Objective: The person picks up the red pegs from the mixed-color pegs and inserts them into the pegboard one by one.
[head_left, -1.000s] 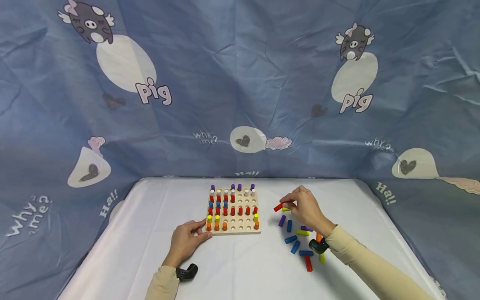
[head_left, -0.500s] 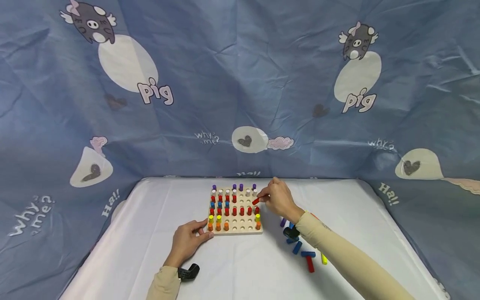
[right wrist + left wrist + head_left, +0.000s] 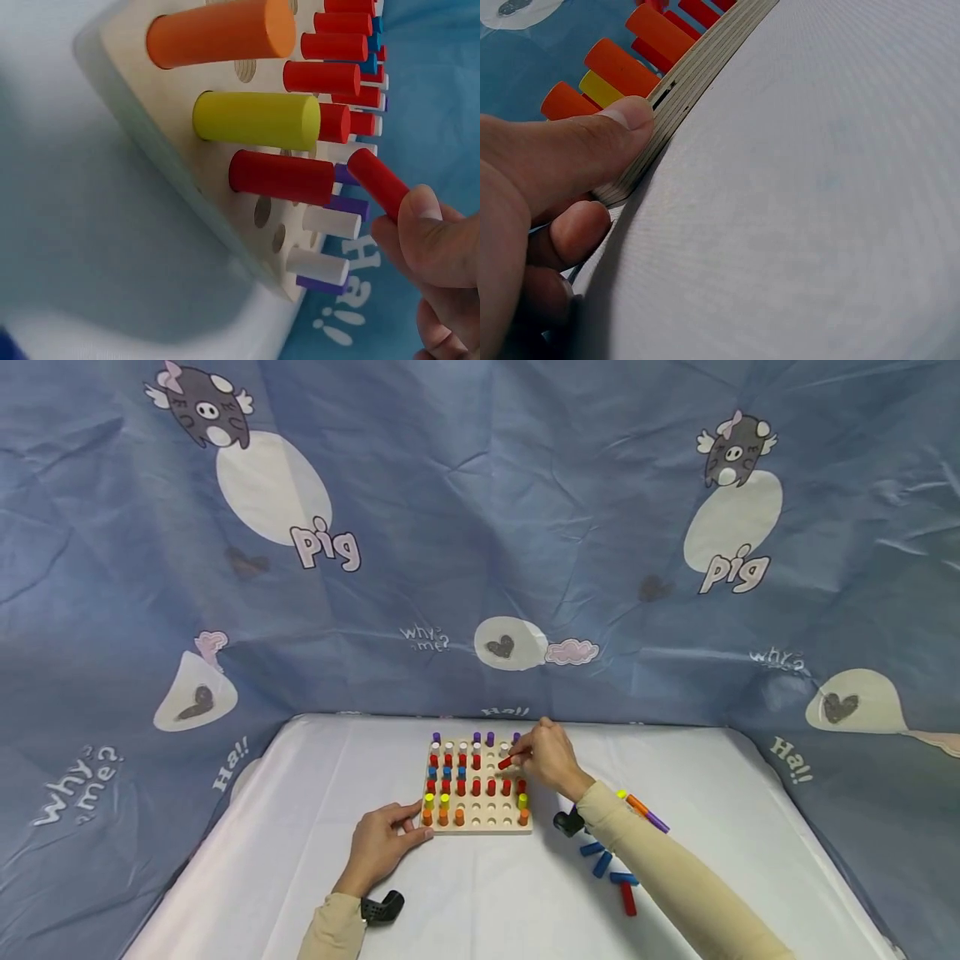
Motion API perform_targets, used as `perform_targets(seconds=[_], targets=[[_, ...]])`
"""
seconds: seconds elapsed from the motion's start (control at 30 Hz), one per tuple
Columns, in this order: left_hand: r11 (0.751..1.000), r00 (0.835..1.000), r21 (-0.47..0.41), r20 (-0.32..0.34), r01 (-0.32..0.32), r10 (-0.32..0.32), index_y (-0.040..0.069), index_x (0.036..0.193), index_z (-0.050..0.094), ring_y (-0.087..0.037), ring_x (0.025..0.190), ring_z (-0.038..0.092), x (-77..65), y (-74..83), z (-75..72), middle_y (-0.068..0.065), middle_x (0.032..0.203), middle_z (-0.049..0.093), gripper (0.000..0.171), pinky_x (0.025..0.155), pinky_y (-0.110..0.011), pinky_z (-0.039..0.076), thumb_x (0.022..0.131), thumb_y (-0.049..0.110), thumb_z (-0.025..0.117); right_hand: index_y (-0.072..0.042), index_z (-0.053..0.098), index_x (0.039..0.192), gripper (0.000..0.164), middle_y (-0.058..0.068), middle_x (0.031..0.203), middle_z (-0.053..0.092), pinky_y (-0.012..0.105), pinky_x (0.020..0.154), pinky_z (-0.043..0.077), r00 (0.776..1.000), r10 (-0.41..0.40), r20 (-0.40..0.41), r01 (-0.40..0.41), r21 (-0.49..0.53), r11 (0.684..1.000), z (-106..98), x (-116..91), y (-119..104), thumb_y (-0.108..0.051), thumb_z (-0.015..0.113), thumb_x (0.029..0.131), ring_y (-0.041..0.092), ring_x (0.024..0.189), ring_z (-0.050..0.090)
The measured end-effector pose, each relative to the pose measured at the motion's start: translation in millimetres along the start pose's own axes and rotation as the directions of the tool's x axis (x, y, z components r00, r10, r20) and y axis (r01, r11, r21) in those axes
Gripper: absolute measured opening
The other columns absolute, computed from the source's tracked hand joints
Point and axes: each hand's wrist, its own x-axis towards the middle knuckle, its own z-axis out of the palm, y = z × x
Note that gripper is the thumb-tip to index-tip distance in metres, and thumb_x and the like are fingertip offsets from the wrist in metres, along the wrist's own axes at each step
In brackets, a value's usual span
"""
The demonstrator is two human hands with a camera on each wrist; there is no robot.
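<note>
A wooden pegboard (image 3: 480,832) lies on the white table, with rows of orange, yellow, red, blue, white and purple pegs standing in it. At its front left corner, my left hand (image 3: 382,843) grips the board; in the left wrist view the thumb (image 3: 630,116) presses on the layered edge. Between thumb and finger, my right hand (image 3: 551,756) pinches a red peg (image 3: 379,184), held tilted above the back right part of the board. Bare holes show beneath it, beside the last red peg (image 3: 477,762) in that row.
Loose pegs lie right of the board, partly covered by the right sleeve: several blue ones (image 3: 602,864), a red one (image 3: 628,899), an orange one (image 3: 637,804) and a purple one (image 3: 657,822). A blue printed cloth (image 3: 480,543) rises behind the table.
My right hand has carried the red peg left from beside the loose pegs to over the board. My left hand keeps its hold on the corner. The head view has shifted slightly.
</note>
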Motion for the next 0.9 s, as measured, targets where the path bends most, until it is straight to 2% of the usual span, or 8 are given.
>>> perform_targets(seconds=[0.1,0.2,0.3,0.63,0.77,0.9], targets=[[1.0,1.0,0.004,0.007,0.003,-0.003,0.013,0.126,0.079,-0.007,0.058,0.041,-1.1,0.2,0.9,0.013,0.071,0.058,0.051,0.057,-0.024,0.031,0.08,0.029,0.094,-0.014,0.087,0.079,0.009,0.0,0.076,0.08,0.037,0.075,0.044,0.999,0.038,0.038,-0.039,0.018,0.999,7,1,1,-0.005,0.089,0.08,0.019,0.081,0.059],[1.0,1.0,0.004,0.013,0.005,-0.005,0.013,0.126,0.079,-0.007,0.058,0.041,-2.2,0.9,1.7,0.013,0.071,0.058,0.051,0.058,-0.024,0.031,0.08,0.03,0.094,-0.014,0.087,0.08,0.008,-0.001,0.078,0.08,0.038,0.079,0.045,0.996,0.062,0.071,-0.062,-0.006,0.998,15,1,1,-0.006,0.089,0.081,0.019,0.082,0.059],[1.0,1.0,0.005,0.018,0.006,-0.006,0.013,0.127,0.079,-0.007,0.058,0.041,-2.1,1.2,2.2,0.013,0.071,0.058,0.052,0.057,-0.024,0.031,0.08,0.03,0.094,-0.013,0.087,0.081,0.008,-0.001,0.08,0.081,0.04,0.082,0.046,0.995,0.064,0.08,-0.06,-0.05,0.997,22,1,2,-0.006,0.089,0.081,0.02,0.08,0.057],[1.0,1.0,-0.004,0.026,-0.005,0.005,0.014,0.127,0.079,-0.007,0.059,0.042,-1.4,2.4,2.5,0.013,0.071,0.058,0.051,0.058,-0.024,0.032,0.081,0.029,0.094,-0.016,0.087,0.08,0.007,-0.003,0.08,0.081,0.039,0.082,0.046,0.99,0.075,0.121,-0.054,-0.169,0.984,32,8,-2,-0.01,0.088,0.084,0.019,0.077,0.053],[1.0,1.0,0.004,0.006,-0.012,0.012,0.014,0.127,0.079,-0.006,0.058,0.041,-1.8,0.9,1.4,0.014,0.07,0.057,0.051,0.057,-0.024,0.031,0.081,0.029,0.094,-0.017,0.085,0.077,0.011,-0.003,0.079,0.08,0.042,0.081,0.048,0.991,0.047,0.129,-0.013,-0.254,0.967,34,16,-12,-0.009,0.088,0.082,0.023,0.081,0.057],[0.999,0.999,0.001,-0.014,-0.044,0.044,0.012,0.126,0.079,-0.005,0.056,0.04,-1.5,-2.0,-0.2,0.013,0.07,0.058,0.05,0.056,-0.024,0.031,0.081,0.03,0.093,-0.018,0.08,0.071,0.015,-0.001,0.073,0.077,0.041,0.077,0.044,0.99,0.025,0.137,0.027,-0.368,0.929,39,26,-24,-0.013,0.091,0.079,0.024,0.083,0.056]])
